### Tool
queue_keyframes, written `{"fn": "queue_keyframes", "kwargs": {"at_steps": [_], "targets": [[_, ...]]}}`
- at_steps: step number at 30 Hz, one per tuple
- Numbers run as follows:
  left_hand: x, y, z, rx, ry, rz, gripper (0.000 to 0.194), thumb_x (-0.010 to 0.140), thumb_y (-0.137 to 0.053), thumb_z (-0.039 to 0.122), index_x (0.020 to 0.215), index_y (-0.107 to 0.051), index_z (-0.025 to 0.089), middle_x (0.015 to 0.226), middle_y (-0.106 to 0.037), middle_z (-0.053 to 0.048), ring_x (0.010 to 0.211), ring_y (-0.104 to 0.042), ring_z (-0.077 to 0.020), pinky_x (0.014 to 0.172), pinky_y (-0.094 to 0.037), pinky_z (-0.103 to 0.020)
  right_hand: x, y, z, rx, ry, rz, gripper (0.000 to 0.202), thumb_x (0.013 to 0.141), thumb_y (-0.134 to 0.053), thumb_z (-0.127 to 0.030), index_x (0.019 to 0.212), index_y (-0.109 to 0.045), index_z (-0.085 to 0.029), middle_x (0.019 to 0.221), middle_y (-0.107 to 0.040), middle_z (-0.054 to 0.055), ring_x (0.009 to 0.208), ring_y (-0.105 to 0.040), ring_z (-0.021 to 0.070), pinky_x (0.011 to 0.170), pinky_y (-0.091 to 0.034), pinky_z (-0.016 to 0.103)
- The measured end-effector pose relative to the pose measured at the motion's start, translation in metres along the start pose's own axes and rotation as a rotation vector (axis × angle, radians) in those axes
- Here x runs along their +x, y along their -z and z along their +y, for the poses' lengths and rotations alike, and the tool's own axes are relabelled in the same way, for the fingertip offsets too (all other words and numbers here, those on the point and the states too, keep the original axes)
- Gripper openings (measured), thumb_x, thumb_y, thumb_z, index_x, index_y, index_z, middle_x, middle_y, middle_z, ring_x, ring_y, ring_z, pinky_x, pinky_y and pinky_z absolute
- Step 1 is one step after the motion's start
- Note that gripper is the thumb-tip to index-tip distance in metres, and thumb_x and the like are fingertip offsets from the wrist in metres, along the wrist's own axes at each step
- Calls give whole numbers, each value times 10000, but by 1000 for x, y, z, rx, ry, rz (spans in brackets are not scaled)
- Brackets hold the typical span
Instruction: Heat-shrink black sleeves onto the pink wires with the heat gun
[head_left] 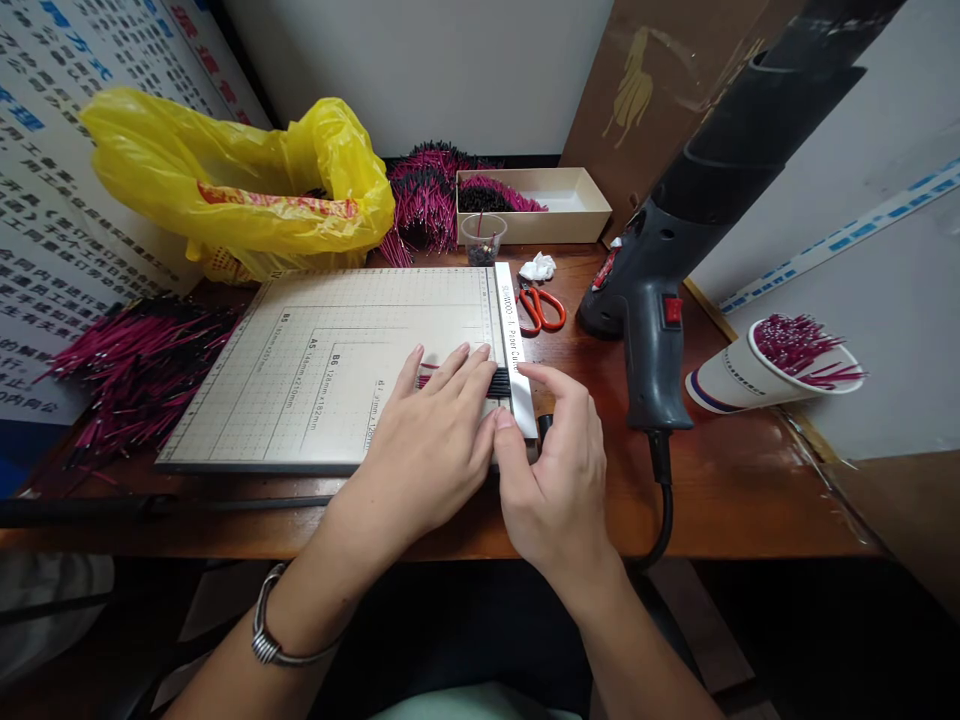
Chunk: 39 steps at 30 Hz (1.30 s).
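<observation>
A flat paper cutter with printed size lines lies on the table. My left hand rests flat on its right part, fingers stretched out, over a small bundle of wires. Black ends of the bundle show beside my fingers, by the cutter's white edge strip; dark red parts show between the fingers, and the rest is hidden. At that strip is my right hand, thumb and index finger apart and curved around the black ends. Its other fingers are curled, with nothing visible held in them.
A yellow plastic bag, wire piles, a cardboard tray of wires and a clear cup surround the cutter. Red-handled scissors, crumpled tissue, a heat gun with its cord and a tilted paper cup are right.
</observation>
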<state>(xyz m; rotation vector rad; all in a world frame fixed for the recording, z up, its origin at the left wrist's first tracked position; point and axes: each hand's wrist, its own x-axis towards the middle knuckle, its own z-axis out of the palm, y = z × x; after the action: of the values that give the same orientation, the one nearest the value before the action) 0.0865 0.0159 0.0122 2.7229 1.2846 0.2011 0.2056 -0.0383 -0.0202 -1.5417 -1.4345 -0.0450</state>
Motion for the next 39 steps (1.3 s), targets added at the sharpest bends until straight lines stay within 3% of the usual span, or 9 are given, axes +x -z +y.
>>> {"fn": "queue_keyframes", "kwargs": {"at_steps": [8, 16, 19, 23, 29, 33, 39], "targets": [[-11, -2, 1, 7, 10, 120, 557, 1125, -315, 315, 1627, -470, 129, 1680, -501, -134, 1601, -433, -333, 1343, -278, -642, 0, 0, 1, -6, 5, 1, 293, 998, -522, -264, 1267, -598, -174, 1214, -744, 125, 1161, -694, 249, 1013, -546, 441], [-42, -3, -23, 120, 135, 269, 628, 1159, -220, 438, 1580, -508, 71, 1639, -533, -197, 1551, -494, -397, 1304, -288, -705, -1, 1, 1, -30, 5, -46, 279, 1024, -504, -268, 1229, -657, -156, 1224, -747, 110, 1169, -670, 234, 1045, -507, 416], [-50, -6, -27, 104, 130, 263, 613, 1158, -235, 434, 1581, -500, 79, 1623, -552, -199, 1539, -508, -410, 1288, -292, -733, 0, 6, -4, -100, 18, -145, 308, 1050, -478, -305, 1243, -684, -179, 1316, -740, 110, 1257, -650, 260, 1149, -444, 485], [-53, -3, -31, 78, 161, 276, 572, 1152, -257, 405, 1554, -527, 100, 1591, -592, -205, 1526, -530, -397, 1292, -278, -735, 6, 10, -16, -211, 128, -371, 461, 1095, -416, -355, 1442, -628, -137, 1529, -646, 134, 1463, -555, 330, 1254, -327, 649], [-49, 4, -36, 2, 175, 306, 484, 1133, -313, 305, 1394, -677, 120, 1408, -742, -170, 1293, -697, -352, 1297, -283, -711, 20, -6, -21, -338, 274, -589, 634, 1123, -306, -394, 1583, -487, 3, 1635, -482, 222, 1534, -492, 389, 1236, -347, 751], [-48, 0, -35, -74, 144, 278, 531, 1153, -248, 309, 1467, -644, 144, 1465, -724, -103, 1386, -640, -340, 1316, -249, -695, 19, -11, -18, -441, 346, -591, 644, 1125, -230, -361, 1566, -505, 20, 1622, -477, 235, 1509, -517, 413, 1210, -385, 763], [-48, -5, -37, -41, 105, 254, 584, 1167, -207, 379, 1490, -635, 146, 1546, -663, -86, 1483, -561, -379, 1286, -288, -702, 17, -9, -16, -496, 429, -543, 637, 1119, -224, -334, 1521, -558, 31, 1588, -524, 229, 1461, -558, 445, 1162, -452, 745]]}}
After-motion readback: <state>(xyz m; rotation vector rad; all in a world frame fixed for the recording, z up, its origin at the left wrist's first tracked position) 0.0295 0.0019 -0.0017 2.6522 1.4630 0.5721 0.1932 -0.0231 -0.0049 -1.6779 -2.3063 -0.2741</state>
